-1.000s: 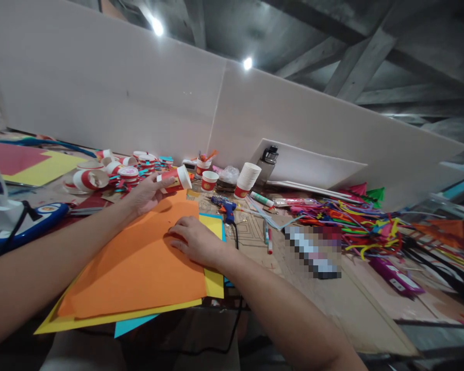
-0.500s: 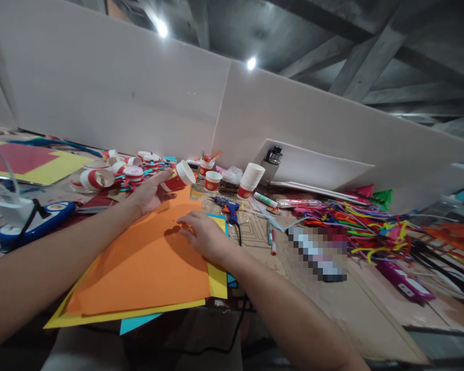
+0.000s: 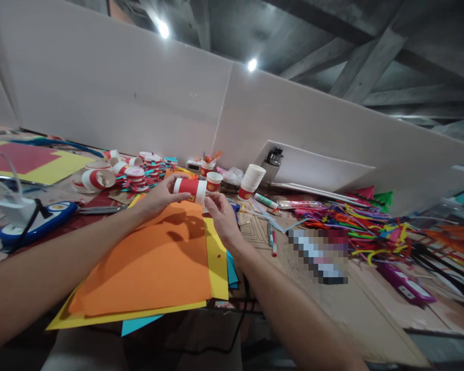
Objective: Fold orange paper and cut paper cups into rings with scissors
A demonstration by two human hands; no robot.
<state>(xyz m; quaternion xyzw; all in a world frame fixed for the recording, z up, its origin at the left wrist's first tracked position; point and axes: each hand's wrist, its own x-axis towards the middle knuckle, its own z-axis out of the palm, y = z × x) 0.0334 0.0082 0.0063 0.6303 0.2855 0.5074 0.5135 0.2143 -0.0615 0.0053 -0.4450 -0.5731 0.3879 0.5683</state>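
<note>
A red and white paper cup [image 3: 191,190] lies sideways in the air above the orange paper [image 3: 150,263], its rim end toward the right. My left hand [image 3: 166,195] is closed around the cup's left end. At the other end, my right hand [image 3: 218,208] has its thumb and fingers closed at the rim. Yellow paper [image 3: 217,273] and blue paper [image 3: 139,324] stick out from under the orange sheets. Just behind the held cup stands another paper cup [image 3: 214,180]. The blue glue gun [image 3: 235,206] is mostly hidden by my right hand.
A stack of paper cups [image 3: 252,181] stands behind on the right, near a dark bottle [image 3: 271,166]. Several cut cups [image 3: 96,179] lie at the left, with scissors [image 3: 102,209] and a blue power strip [image 3: 42,224]. Colourful pipe cleaners [image 3: 351,221] are heaped on the right.
The cup has moved right and been turned level, its mouth now toward my right hand. My right hand has risen from above the orange paper to the cup's rim.
</note>
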